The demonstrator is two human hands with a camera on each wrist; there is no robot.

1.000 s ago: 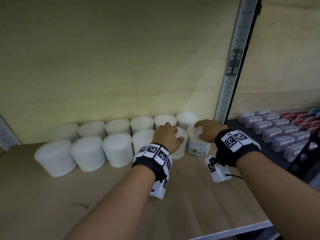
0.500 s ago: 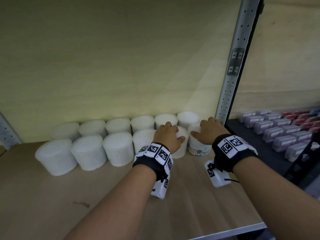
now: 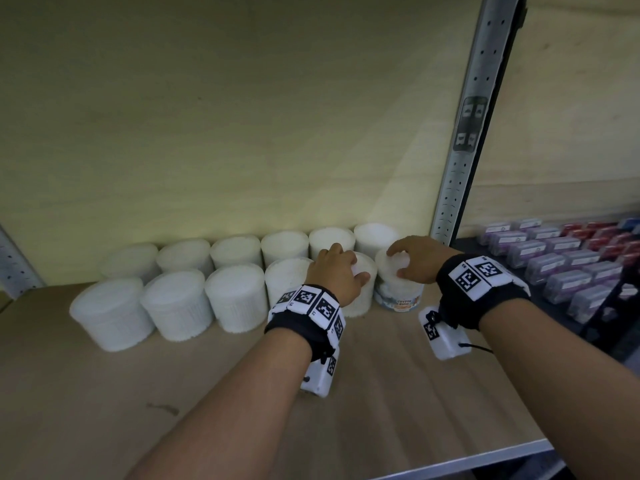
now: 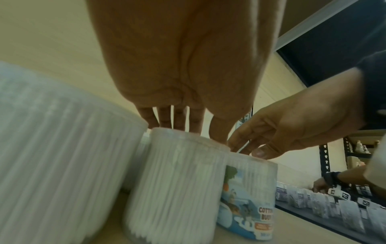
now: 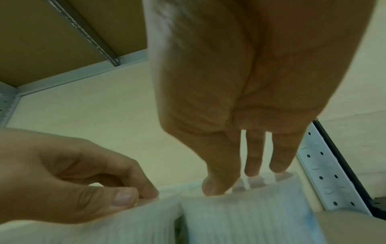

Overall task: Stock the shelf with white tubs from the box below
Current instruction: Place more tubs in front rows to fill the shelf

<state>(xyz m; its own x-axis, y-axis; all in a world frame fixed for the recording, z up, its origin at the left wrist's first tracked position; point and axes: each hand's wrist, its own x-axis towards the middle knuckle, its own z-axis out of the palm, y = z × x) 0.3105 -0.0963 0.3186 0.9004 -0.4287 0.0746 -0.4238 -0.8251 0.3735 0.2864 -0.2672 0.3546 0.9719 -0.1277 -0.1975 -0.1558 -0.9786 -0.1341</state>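
Observation:
Two rows of white tubs (image 3: 176, 306) stand along the back of the wooden shelf (image 3: 138, 410). My left hand (image 3: 341, 268) grips the top of a front-row white tub (image 3: 363, 299) from above, fingers over the far rim and thumb on the near side; the left wrist view shows this hand (image 4: 194, 133) and this tub (image 4: 173, 181) up close. Just to its right, my right hand (image 3: 398, 263) holds the lid of a tub with a blue cotton-buds label (image 3: 398, 296), the last in the front row. In the right wrist view the right hand (image 5: 240, 181) has its thumb and fingers on that tub's (image 5: 240, 219) rim.
A grey perforated upright (image 3: 460, 168) stands right behind the labelled tub. Beyond it a dark shelf holds rows of purple and red packets (image 3: 561, 261). Bare wood runs from the tubs to the shelf's metal front edge (image 3: 450, 459). Another person's hand (image 4: 319, 183) shows far right.
The labelled tub has slid slightly back and right under my right hand, closer to the upright. My left hand has stayed on its tub.

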